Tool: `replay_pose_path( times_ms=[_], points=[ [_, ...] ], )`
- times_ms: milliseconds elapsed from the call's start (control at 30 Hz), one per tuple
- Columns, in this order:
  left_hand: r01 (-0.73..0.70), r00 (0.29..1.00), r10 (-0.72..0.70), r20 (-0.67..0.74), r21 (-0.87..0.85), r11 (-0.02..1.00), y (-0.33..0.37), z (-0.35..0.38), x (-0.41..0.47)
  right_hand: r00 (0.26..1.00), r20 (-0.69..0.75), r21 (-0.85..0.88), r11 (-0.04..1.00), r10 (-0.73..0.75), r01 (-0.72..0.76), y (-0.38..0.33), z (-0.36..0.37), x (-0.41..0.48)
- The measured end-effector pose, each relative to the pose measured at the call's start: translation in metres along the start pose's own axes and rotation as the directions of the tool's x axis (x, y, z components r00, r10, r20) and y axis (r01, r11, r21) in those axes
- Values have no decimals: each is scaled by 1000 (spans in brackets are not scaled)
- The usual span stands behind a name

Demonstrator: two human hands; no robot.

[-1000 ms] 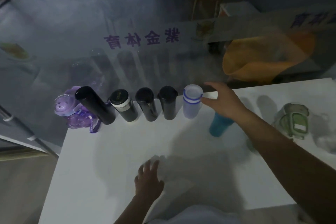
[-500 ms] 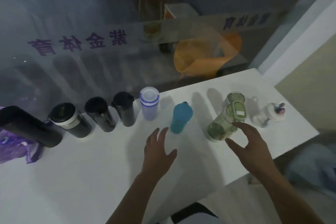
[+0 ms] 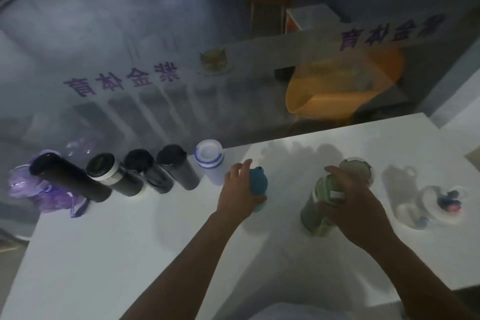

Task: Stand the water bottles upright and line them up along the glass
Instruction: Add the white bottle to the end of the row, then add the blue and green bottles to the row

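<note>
Head view shows the left hand (image 3: 237,192) with fingers wrapped around the teal bottle (image 3: 258,183), and the right hand (image 3: 355,202) gripping the green bottle (image 3: 318,205). Both bottles stand on the white desk (image 3: 130,254), near the glass (image 3: 155,47).

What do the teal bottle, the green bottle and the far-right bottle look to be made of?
Teal bottle, in the left hand: opaque, matte, probably plastic or coated metal; no glare.
Green bottle, under the right hand: tinted translucent plastic, light passing through its body.
Clear bottle: likely see-through plastic; too blurred to be sure.
</note>
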State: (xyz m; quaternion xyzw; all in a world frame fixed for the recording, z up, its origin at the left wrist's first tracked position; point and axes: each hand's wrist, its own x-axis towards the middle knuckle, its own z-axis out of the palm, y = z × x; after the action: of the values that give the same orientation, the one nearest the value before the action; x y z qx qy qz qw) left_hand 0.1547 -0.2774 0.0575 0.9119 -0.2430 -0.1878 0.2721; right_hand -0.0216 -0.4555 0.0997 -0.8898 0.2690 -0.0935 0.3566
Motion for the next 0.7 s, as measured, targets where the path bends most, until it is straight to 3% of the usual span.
replay_pose_path(
  times_ms=[267,467,700],
  points=[
    [68,998,-69,4,129,989,21,-6,10,983,123,12,991,-134,134,21,-16,29],
    [76,992,-68,-105,79,994,46,-33,42,973,117,21,980,-197,196,29,-13,12],
    [94,996,-92,-19,136,986,53,-40,79,978,45,8,979,-202,202,34,-12,-3]
  ],
)
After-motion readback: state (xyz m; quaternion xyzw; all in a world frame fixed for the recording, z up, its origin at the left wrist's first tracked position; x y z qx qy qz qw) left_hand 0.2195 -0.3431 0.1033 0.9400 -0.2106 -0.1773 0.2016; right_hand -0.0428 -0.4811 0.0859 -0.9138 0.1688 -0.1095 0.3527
